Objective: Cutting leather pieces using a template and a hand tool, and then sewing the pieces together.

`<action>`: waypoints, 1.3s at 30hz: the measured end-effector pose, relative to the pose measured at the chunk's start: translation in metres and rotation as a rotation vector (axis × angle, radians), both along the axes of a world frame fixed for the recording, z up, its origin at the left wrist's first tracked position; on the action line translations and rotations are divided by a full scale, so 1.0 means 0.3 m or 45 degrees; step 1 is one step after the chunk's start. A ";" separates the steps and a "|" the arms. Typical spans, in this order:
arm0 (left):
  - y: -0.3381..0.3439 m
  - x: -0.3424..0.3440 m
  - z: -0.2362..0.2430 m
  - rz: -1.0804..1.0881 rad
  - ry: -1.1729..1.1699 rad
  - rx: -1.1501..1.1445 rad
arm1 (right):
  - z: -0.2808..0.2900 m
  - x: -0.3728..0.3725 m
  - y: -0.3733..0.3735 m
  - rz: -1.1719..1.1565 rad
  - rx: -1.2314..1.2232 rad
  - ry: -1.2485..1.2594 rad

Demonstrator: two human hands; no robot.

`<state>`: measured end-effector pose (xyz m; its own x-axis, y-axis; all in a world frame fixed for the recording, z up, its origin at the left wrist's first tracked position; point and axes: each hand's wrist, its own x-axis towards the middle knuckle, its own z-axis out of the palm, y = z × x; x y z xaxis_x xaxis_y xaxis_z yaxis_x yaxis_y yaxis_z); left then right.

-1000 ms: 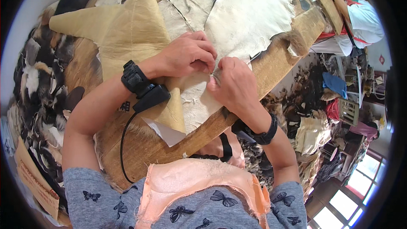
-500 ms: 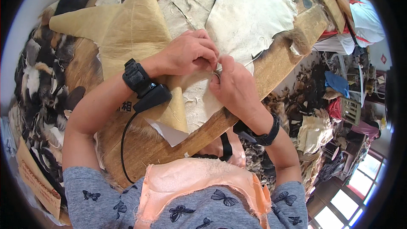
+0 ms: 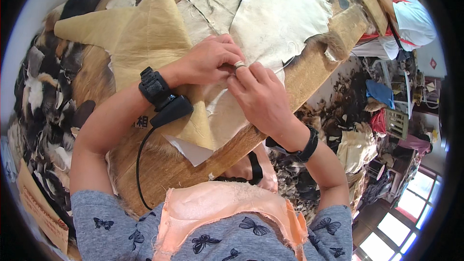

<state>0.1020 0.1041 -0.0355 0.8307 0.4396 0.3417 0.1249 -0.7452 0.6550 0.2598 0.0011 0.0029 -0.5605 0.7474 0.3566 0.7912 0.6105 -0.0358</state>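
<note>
A long wooden workbench (image 3: 309, 79) runs slantwise across your view, and most of its top is covered with flattened hides. The largest is a pale, cream-white hide (image 3: 285, 17) at the upper middle, with a tuft of brown fur at its right edge; a tan, yellowish hide (image 3: 140, 34) spreads to the left of it, pointed like a star. Heaps of dark and white fur scraps (image 3: 38, 96) lie beyond the bench on your left. Where the pale and tan hides meet, just in front of you, your two hands come together. Your left hand (image 3: 210, 60), wearing a black wrist strap with a small device and cable (image 3: 164, 101), is curled with fingertips pinched on the hide's edge. Your right hand (image 3: 258, 99), with a black band on the wrist, presses against it from the right, thumb and forefinger closed on the same seam; there may be a ring or thimble (image 3: 239, 64) on one finger, though it is too small to tell which.
</note>
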 end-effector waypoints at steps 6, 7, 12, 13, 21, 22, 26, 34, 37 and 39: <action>0.003 -0.006 0.002 0.020 0.000 0.087 | 0.008 0.013 0.010 0.218 -0.131 0.361; 0.005 -0.008 0.003 -0.007 0.029 0.055 | 0.025 0.015 -0.003 0.268 -0.182 0.514; 0.000 -0.012 0.016 -0.110 0.044 -0.015 | 0.005 0.131 -0.055 -0.167 -0.977 1.897; -0.002 -0.015 0.014 -0.115 0.050 0.028 | 0.012 0.156 -0.066 -0.148 -1.057 2.117; -0.002 -0.015 0.014 -0.130 0.082 0.029 | 0.126 0.316 -0.083 -0.110 -0.596 2.238; -0.002 -0.014 0.015 -0.122 0.092 0.043 | 0.128 0.320 -0.085 -0.104 -0.593 2.237; -0.002 -0.012 0.014 -0.114 0.113 0.071 | 0.126 0.308 -0.093 -0.135 -0.588 2.217; -0.005 -0.009 0.025 -0.106 0.119 0.083 | 0.162 0.293 -0.114 -0.002 -0.545 2.346; -0.009 -0.012 0.039 -0.093 0.122 0.086 | 0.149 0.256 -0.111 -0.044 -0.698 2.017; -0.018 -0.008 0.058 -0.091 0.127 0.062 | 0.146 0.216 -0.111 0.010 -1.063 1.661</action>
